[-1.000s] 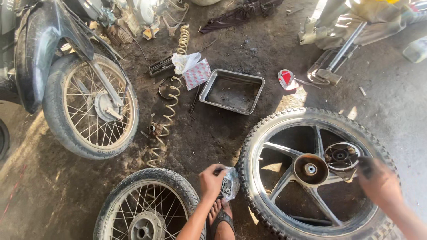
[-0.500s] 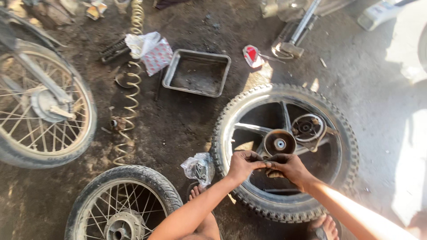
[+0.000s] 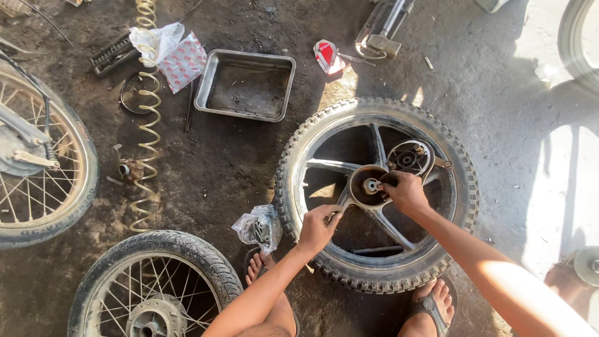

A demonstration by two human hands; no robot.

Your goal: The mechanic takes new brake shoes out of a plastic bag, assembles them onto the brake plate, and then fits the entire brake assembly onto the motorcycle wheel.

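Flat on the dirty concrete floor lies the black knobbly-tyred motorcycle wheel with cast alloy spokes, and both hands are at its centre. The right hand has its fingers pinched narrow on the small part at the middle of the rusty round hub; the left hand curls over a spoke beside the hub, steadying. This wheel looks heavy and stiff, greasy near the centre; the rim or a spoke gives the surest hold. Just right of the hub sits a round black brake plate. Nearby: a crumpled clear plastic bag of parts, a grey metal tray, a long coil spring, and spoked wheels at left.
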